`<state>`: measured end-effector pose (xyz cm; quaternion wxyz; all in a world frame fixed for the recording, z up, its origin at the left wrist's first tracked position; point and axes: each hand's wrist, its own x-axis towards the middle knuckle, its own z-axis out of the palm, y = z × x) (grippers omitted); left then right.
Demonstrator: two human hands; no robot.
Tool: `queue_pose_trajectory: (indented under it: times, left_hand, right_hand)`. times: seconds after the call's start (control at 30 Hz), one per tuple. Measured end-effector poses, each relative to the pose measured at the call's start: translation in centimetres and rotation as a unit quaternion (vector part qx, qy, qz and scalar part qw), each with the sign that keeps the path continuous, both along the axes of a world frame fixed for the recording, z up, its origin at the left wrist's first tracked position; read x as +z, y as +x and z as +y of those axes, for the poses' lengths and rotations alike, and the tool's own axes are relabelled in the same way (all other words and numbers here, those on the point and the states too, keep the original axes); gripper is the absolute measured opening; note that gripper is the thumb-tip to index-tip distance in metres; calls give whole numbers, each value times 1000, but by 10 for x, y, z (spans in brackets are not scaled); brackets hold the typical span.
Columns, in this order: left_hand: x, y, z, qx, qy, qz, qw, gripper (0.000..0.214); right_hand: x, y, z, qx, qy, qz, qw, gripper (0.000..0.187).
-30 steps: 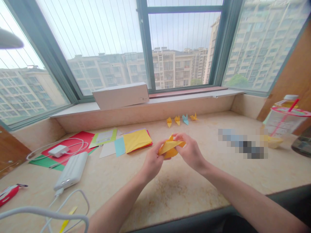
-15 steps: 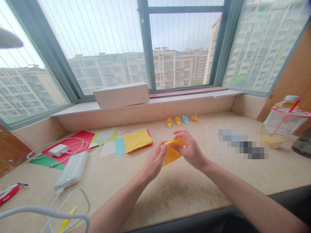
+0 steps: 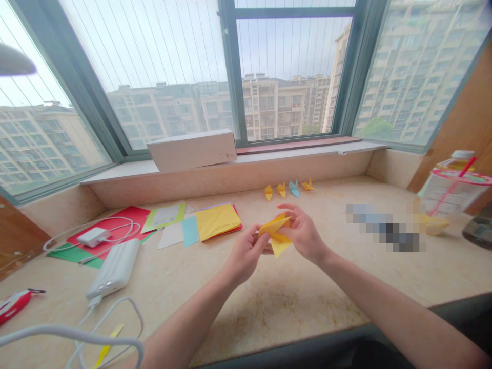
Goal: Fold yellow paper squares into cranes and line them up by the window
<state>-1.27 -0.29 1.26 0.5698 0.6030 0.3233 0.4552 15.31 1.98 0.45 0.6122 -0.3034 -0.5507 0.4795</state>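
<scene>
A folded yellow sheet of origami paper (image 3: 280,243) is held above the counter between both hands, with one flap tilted up and another pointing down toward me. My left hand (image 3: 248,252) pinches its left side, thumb on top and fingers beneath. My right hand (image 3: 305,233) grips the right side between thumb and fingers, the index finger raised behind it. Beyond the hands stand several small folded paper cranes, among them a blue one (image 3: 294,188) and a yellow one (image 3: 307,185) at the right end.
Left of my hands lies a stack of yellow paper (image 3: 218,222), beside a light blue sheet (image 3: 189,232). Farther left are a white power bank (image 3: 114,267), a white charger (image 3: 93,236) and a red cutter (image 3: 15,305). A drink cup (image 3: 448,197) stands at right; a white box (image 3: 194,152) rests on the sill.
The yellow paper has turned in my hands, and its folded layers now spread apart, with a point hanging toward the lower right. Both hands keep their grip and have shifted only slightly.
</scene>
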Motion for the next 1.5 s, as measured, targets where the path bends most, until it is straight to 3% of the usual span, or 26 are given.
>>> queue_pose_trajectory:
  times: [0.2, 0.37, 0.8, 0.9, 1.0, 1.1, 1.27, 1.43, 1.5]
  left_hand:
    - [7, 1, -5, 31, -7, 37, 999, 35]
    - [8, 1, -2, 73, 16, 55, 996, 36]
    - [0, 0, 0, 82, 36, 61, 994, 31]
    - [-1, -1, -2, 55, 51, 97, 993, 29]
    - [-1, -3, -2, 36, 93, 160, 982, 25]
    - [-2, -5, 1, 87, 114, 171, 975, 23]
    - [-5, -5, 5, 187, 129, 113, 967, 21]
    - [-6, -5, 3, 156, 137, 96, 973, 20]
    - [-4, -5, 2, 138, 134, 99, 976, 20]
  right_hand:
    - [1, 1, -4, 36, -24, -44, 998, 51]
    - [3, 1, -8, 56, -50, -22, 997, 36]
    - [8, 0, -11, 25, -47, -26, 998, 46]
    - [5, 0, -10, -18, -53, -38, 998, 40]
    - [1, 0, -9, -13, -51, -49, 997, 40]
    - [-1, 0, -7, 15, -46, -57, 997, 47]
    - [-5, -4, -5, 68, -46, -92, 992, 58]
    - [-4, -6, -8, -19, -18, -114, 993, 45]
    - [-3, -5, -8, -24, -14, -116, 993, 43]
